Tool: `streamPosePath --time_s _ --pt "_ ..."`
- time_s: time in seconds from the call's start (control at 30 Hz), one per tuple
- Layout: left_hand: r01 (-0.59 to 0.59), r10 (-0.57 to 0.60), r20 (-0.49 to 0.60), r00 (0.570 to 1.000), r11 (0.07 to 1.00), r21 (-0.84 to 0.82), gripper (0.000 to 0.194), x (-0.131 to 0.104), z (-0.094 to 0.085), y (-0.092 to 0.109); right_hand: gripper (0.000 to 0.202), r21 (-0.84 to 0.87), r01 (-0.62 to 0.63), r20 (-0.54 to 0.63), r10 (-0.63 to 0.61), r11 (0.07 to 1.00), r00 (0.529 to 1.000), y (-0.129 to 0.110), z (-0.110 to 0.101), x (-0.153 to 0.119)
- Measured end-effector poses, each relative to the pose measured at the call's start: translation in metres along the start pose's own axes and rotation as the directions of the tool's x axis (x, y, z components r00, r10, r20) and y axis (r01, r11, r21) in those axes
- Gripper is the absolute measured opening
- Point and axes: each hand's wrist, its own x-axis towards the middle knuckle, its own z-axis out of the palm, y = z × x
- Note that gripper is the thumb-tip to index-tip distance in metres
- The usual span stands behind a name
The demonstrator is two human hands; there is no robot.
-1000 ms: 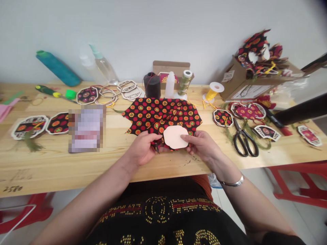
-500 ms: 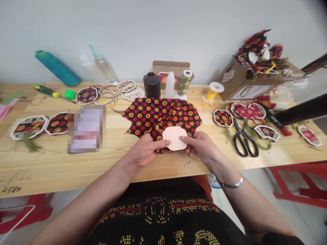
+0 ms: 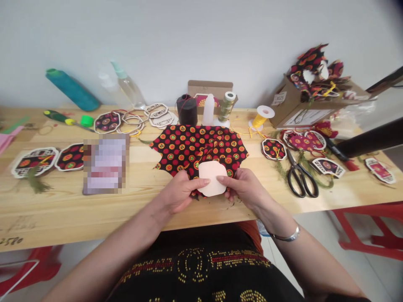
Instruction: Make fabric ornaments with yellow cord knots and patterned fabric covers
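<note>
A pale, notched-corner card piece (image 3: 212,167) lies over the near edge of a black cloth (image 3: 189,144) patterned with red dots and flowers. My left hand (image 3: 181,191) pinches the card's left side, thumb on top and fingers underneath. On the opposite side, my right hand (image 3: 244,184) grips the card the same way, its thumb close to the other thumb. Cloth shows around and under the card, bunched near its upper edge. How much of the cloth is caught between the fingers is hidden. The rest of the cloth spreads across the table with jagged cut edges.
Black-handled scissors (image 3: 300,176) lie at the right beside finished ornaments (image 3: 273,149). Behind the cloth stand a black thread cone (image 3: 187,110), a white bottle (image 3: 208,110) and a yellow spool (image 3: 260,118). A blurred-out phone-like object (image 3: 105,163) lies left; a scrap-filled cardboard box (image 3: 315,107) sits back right.
Both hands keep hold of the card, which has tilted slightly and shifted a little left. My thumbs have moved closer together. The whole view has shifted slightly.
</note>
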Motion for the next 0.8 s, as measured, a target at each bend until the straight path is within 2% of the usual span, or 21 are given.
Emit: streamPosePath --time_s 0.53,0.8 --pt "0.081 -0.083 -0.111 0.99 0.996 -0.023 0.014 -0.003 0.003 0.001 0.034 -0.074 0.047 -0.003 -0.047 0.996 0.999 0.01 -0.001 -0.001" --pt "0.046 -0.039 -0.108 0.993 0.997 0.067 0.015 -0.006 0.006 0.001 0.036 -0.037 0.035 -0.009 -0.035 0.999 0.999 0.007 -0.004 -0.005"
